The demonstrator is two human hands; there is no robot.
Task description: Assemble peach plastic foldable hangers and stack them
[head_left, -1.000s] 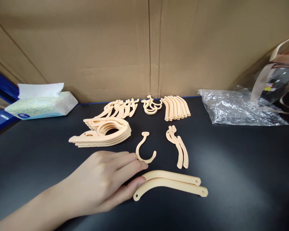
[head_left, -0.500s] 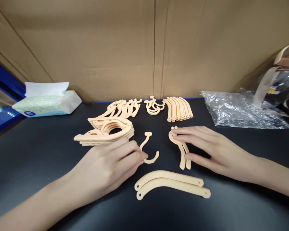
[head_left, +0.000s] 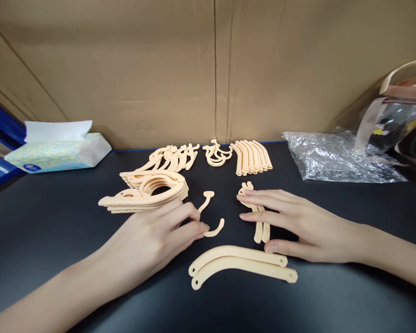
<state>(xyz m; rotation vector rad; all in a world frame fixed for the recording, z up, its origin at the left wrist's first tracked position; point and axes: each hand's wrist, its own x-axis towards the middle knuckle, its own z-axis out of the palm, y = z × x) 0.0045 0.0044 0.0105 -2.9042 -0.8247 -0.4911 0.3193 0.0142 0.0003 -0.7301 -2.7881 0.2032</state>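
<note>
The fingers of my left hand (head_left: pixel 159 238) are closed on a beige plastic hook (head_left: pixel 215 229) lying on the black table; they hide part of its bend. My right hand (head_left: pixel 303 226) is open, fingers spread over a pair of beige pieces (head_left: pixel 258 231) with small ear-like tips, its fingertips covering their upper part. Nearer to me, two curved beige hanger arms (head_left: pixel 242 264) with holed ends lie side by side. A stack of beige folded hanger-like parts (head_left: pixel 152 196) sits just beyond my left hand.
Along the back lie several curved pieces (head_left: pixel 175 159), a small pile of hooks (head_left: pixel 217 157) and a row of hanger arms (head_left: pixel 251 158). A tissue pack (head_left: pixel 62 152) stands at left. A crumpled clear bag (head_left: pixel 343 159) and a handled bottle (head_left: pixel 398 111) are at right, before a cardboard wall (head_left: pixel 152 69).
My right hand has spread its fingers and its thumb has come away from the eared pieces, toward the near hanger arms. My left hand keeps its hold on the hook. The view has shifted slightly.
</note>
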